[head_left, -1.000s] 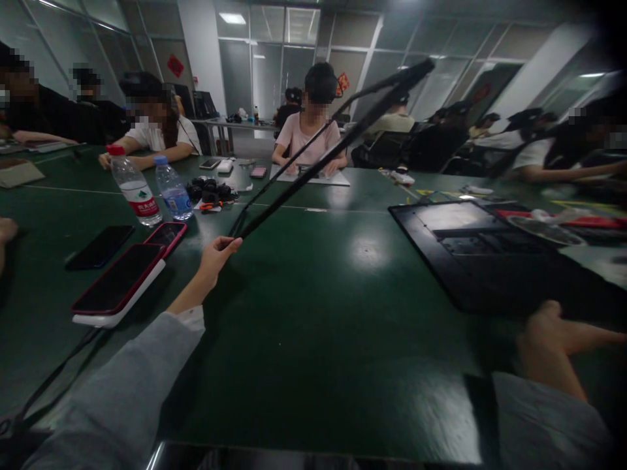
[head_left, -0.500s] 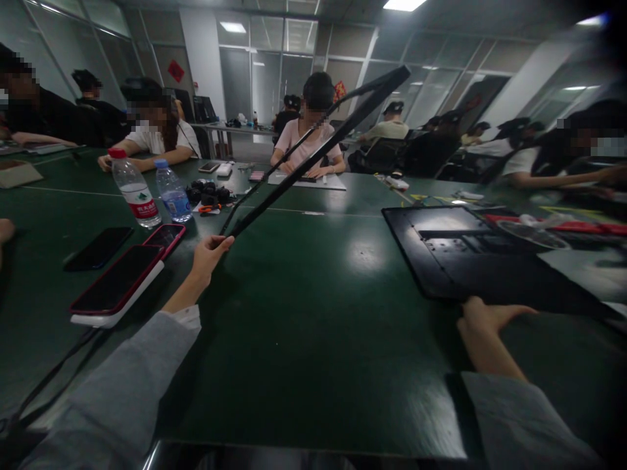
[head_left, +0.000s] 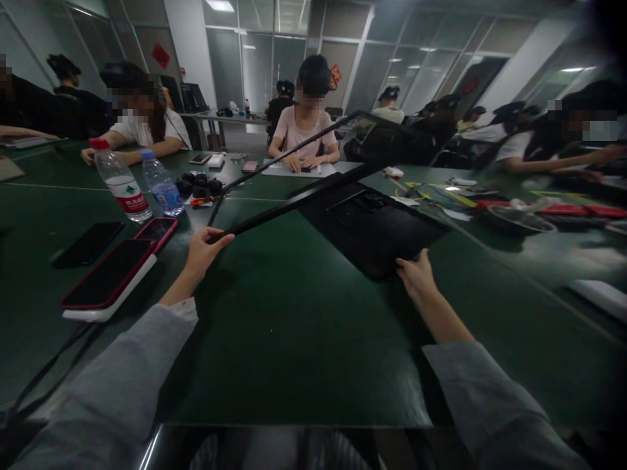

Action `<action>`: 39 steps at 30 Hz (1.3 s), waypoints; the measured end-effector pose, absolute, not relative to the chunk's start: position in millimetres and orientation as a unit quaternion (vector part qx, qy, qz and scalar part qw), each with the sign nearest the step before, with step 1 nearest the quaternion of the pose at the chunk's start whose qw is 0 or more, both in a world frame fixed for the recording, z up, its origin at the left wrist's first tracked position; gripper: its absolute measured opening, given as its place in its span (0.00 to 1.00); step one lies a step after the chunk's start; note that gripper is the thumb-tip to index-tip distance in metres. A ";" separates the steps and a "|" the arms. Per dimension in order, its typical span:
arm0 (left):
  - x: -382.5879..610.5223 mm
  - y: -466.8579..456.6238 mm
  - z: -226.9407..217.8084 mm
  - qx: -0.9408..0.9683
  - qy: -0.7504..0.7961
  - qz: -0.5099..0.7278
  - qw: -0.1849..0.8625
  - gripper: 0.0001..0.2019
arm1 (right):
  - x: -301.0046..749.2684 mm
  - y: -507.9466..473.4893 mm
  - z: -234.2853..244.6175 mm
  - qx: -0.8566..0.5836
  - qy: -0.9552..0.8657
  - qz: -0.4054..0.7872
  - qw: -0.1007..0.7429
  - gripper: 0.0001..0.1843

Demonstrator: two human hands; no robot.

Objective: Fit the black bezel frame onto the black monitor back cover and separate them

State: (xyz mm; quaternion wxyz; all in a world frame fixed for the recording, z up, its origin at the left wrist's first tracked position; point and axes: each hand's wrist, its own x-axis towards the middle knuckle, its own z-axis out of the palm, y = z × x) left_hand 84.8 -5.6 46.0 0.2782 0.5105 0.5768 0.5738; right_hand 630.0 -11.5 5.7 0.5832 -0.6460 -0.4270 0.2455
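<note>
A thin black rectangular frame [head_left: 298, 199] is held raised and tilted above the green table; my left hand [head_left: 200, 256] pinches its near left corner. My right hand [head_left: 418, 279] grips the near right edge of a flat black panel [head_left: 360, 232], thumb on top. The panel looks like a back cover, with a slot and raised details near its far side. The frame's near bar crosses in front of the panel's far left edge; whether they touch I cannot tell.
Left of my left hand lie a red-edged phone [head_left: 110, 274] on a white block, another dark phone [head_left: 88, 245] and two water bottles [head_left: 128, 192]. A round dish [head_left: 522, 219] and a white box [head_left: 600, 297] are on the right. A person in pink [head_left: 304, 130] sits opposite.
My right hand has brought the black panel leftward from the right side, behind the frame. The frame's far end has tipped lower, while my left hand keeps its hold.
</note>
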 end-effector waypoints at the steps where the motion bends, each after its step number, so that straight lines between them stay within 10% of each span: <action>1: 83.6 -5.3 45.2 0.516 0.577 0.569 0.277 0.26 | 631.0 -8.4 7.0 -0.650 -0.416 0.270 0.576 0.64; 6: 77.9 -5.5 43.2 0.563 0.579 0.536 0.246 0.26 | 630.9 3.4 15.0 -0.631 -0.506 0.327 0.488 0.48; 10: 72.8 -5.3 41.3 0.607 0.589 0.502 0.180 0.23 | 626.5 7.7 26.7 -0.621 -0.492 0.207 0.574 0.33; 17: 79.9 -6.6 39.9 0.698 0.566 0.434 0.058 0.18 | 620.8 0.3 50.7 -0.516 -0.476 0.403 0.588 0.34; 26: 90.2 12.5 22.0 0.743 0.532 0.406 0.027 0.15 | 605.8 13.8 4.7 -0.602 -0.607 0.051 0.516 0.35; 39: 92.5 15.0 25.3 0.759 0.525 0.374 0.090 0.14 | 608.3 9.6 -3.7 -0.664 -0.589 0.063 0.456 0.37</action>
